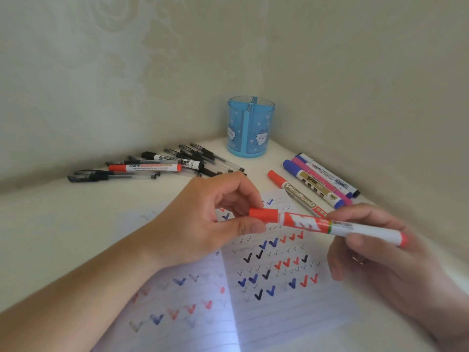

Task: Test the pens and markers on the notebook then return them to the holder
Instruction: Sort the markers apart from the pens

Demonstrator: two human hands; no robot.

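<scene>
A red and white marker [327, 226] lies level above the open notebook [276, 308], held at both ends. My left hand [203, 219] pinches its red cap [264, 215] between thumb and fingers. My right hand [375, 250] grips the white barrel near the tail. The cap sits on the marker. The notebook's lined pages are covered with red, blue and black check marks. A blue see-through holder [250, 127] with cat pictures stands empty in the far corner.
A pile of black pens and markers [162, 163] lies at the back left of the white table [76, 212]. To the right of the holder lie several markers [317, 181], red, blue, pink and dark. Walls close in on both sides of the corner.
</scene>
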